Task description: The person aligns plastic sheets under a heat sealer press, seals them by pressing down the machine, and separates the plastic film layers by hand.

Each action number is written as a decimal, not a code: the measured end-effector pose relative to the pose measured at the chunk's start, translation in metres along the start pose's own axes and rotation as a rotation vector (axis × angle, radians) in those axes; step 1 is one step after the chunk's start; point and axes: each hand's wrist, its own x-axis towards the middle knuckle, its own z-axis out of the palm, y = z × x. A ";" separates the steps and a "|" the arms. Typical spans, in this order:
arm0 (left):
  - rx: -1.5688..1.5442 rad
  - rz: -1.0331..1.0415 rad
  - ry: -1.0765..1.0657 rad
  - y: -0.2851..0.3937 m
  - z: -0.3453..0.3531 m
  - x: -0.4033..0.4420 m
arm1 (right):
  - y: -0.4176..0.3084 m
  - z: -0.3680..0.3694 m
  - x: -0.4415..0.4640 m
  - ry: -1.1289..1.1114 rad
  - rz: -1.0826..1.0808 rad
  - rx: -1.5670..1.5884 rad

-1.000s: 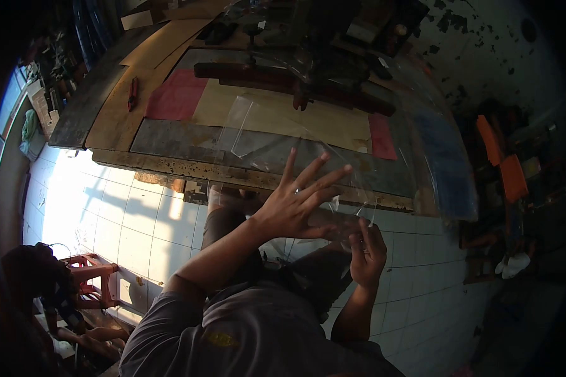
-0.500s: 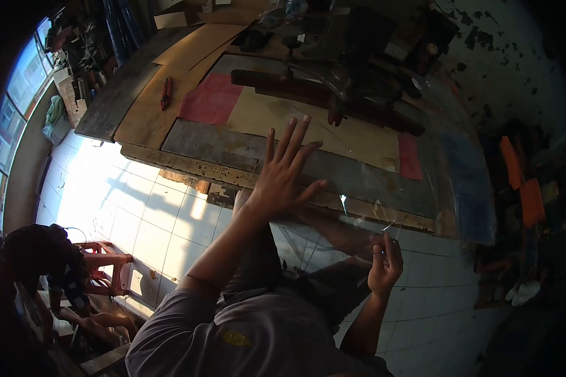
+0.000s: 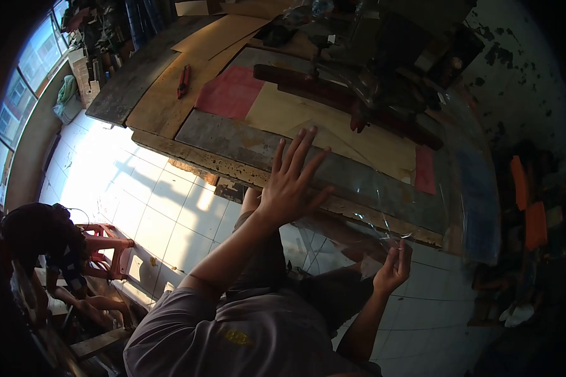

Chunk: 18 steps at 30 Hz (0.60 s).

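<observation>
Daylight is coming from the window [image 3: 38,53] at the left, bleaching the floor [image 3: 157,226] nearly white there, with long shadows crossing the glare. The desk [image 3: 223,163] is receiving dimmer light, and the machine [image 3: 390,53] is sinking into gloom. Small glints are shining on the clear film [image 3: 372,234]. The wide lens is bending outlines; black corners are framing the view, and detail is blurring at the right.

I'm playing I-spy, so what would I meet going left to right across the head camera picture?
Window → red stool → red cutter → left hand → right hand → small pink piece → blue sheet → orange pieces.
</observation>
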 end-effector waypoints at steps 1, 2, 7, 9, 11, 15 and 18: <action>0.002 -0.001 0.005 0.000 0.000 0.000 | 0.003 -0.001 -0.002 -0.005 0.007 0.008; 0.000 -0.016 0.030 0.000 0.000 0.000 | 0.007 -0.001 -0.004 -0.009 0.014 0.017; -0.151 -0.197 0.225 0.005 0.004 0.004 | 0.009 -0.004 -0.006 -0.034 0.032 0.044; -0.219 -0.238 0.209 0.001 0.007 0.004 | 0.000 -0.010 -0.002 -0.085 0.032 -0.030; -0.390 -0.348 0.194 -0.001 0.003 0.006 | -0.016 -0.008 0.005 -0.053 0.022 -0.017; -0.780 -0.469 0.262 -0.008 -0.022 0.013 | -0.041 -0.022 0.026 -0.043 0.026 0.067; -0.824 -0.437 0.311 -0.009 -0.051 0.020 | -0.055 -0.040 0.048 -0.138 -0.065 0.021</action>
